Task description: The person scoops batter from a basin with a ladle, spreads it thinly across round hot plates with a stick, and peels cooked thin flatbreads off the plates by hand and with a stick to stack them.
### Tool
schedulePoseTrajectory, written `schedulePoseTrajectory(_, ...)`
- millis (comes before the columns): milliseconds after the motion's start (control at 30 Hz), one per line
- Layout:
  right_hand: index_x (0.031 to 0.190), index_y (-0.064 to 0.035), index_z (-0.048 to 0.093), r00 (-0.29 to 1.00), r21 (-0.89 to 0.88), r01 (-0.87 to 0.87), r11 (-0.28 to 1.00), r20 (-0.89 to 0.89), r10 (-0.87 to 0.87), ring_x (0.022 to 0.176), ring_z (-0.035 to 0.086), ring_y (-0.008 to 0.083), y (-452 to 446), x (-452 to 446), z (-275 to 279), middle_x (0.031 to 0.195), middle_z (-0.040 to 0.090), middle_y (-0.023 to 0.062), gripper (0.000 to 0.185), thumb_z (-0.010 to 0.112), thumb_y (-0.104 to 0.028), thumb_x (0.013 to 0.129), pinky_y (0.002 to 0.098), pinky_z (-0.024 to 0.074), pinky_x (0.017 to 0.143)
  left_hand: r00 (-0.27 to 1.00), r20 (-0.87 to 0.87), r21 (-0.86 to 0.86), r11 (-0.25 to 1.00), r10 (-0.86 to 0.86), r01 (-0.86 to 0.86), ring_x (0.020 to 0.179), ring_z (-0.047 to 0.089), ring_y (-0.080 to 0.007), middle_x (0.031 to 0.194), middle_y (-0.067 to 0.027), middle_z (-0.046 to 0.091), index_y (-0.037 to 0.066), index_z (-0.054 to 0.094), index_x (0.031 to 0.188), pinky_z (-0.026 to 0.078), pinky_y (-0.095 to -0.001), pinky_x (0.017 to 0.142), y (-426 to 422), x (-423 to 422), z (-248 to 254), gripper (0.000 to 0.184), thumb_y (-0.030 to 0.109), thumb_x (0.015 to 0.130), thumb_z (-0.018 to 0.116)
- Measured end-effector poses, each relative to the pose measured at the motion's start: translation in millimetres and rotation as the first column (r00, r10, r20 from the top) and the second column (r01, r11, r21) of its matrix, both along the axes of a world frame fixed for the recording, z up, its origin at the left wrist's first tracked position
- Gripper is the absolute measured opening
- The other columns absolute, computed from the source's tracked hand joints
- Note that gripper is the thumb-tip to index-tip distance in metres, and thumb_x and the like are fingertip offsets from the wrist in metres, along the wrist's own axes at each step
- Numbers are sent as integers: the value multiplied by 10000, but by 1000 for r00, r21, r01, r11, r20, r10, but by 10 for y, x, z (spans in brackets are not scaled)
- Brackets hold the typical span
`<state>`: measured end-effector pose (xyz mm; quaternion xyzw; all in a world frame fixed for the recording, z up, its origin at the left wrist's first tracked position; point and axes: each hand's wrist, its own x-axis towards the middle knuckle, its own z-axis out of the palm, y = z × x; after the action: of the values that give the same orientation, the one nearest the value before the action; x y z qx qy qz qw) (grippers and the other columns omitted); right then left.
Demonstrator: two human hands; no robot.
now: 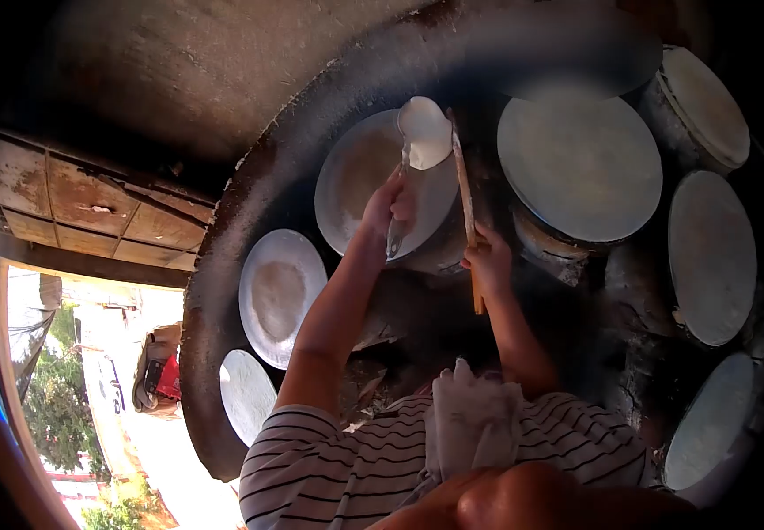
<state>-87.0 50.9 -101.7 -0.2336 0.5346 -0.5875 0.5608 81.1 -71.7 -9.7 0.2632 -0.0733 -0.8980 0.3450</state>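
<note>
My left hand (pixel 389 205) is closed round the handle of a metal ladle (pixel 407 152), whose bowl is filled with white batter (pixel 429 141). The ladle's bowl hangs over the far right part of a round grey pan (pixel 342 208) with a brownish middle. In my right hand (pixel 491 258) is a long thin wooden stick (pixel 465 190), its far end right beside the ladle's bowl; whether they touch I cannot tell. To the right of the stick lies a round plate (pixel 581 163) with a pale layer across its top.
More round pans curve round me: a grey one (pixel 280 296) and a pale one (pixel 248 397) on the left, several on the right, including one pale top (pixel 713 256). Dark hearth gaps lie below. A tiled wall (pixel 90 199) and a bright opening are at the left.
</note>
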Motion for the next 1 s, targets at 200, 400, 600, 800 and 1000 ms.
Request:
schedulePoseTrajectory(200,1044,-5,600,636,-381,-46,923,-724,-267,941,546,374,-382,5,126,997,556,186,399,542,132,674,411,448,821,940,324,-253,967,106,-22,442,333,-54,620,28,345,280,496,1108,308,-193,372,-576,243,-172,163,231,961,445)
schedulePoseTrajectory(400,1058,-34,605,296,-72,-227,971,-955,-2,1036,502,314,-683,364,344,1081,525,88,381,596,64,690,396,469,837,809,530,-420,908,252,-7,433,350,-73,594,17,348,260,377,1369,313,-216,370,-811,393,-381,453,153,933,438)
schedulePoseTrajectory(600,1060,-28,618,292,-204,-260,944,-948,-124,980,531,327,-384,129,297,1026,554,115,402,594,58,668,402,466,816,579,743,-512,842,336,169,400,378,-95,559,14,385,219,282,1451,350,-267,364,-620,927,-350,591,91,902,462)
schedulePoseTrajectory(800,1047,-57,630,204,-176,-271,946,-971,-122,1000,529,310,-903,231,505,1045,579,90,386,594,22,671,371,472,837,120,850,-514,757,514,404,505,520,-152,802,-92,637,230,424,1387,423,-312,482,-751,1030,-349,501,151,895,483)
schedulePoseTrajectory(1000,1058,-65,631,283,-115,-360,926,-959,-9,1048,535,315,-896,576,348,1079,584,94,371,570,11,700,389,466,857,-129,801,-433,715,585,549,832,646,-346,984,-210,648,240,431,1372,486,-410,724,-443,1384,-397,514,213,870,540)
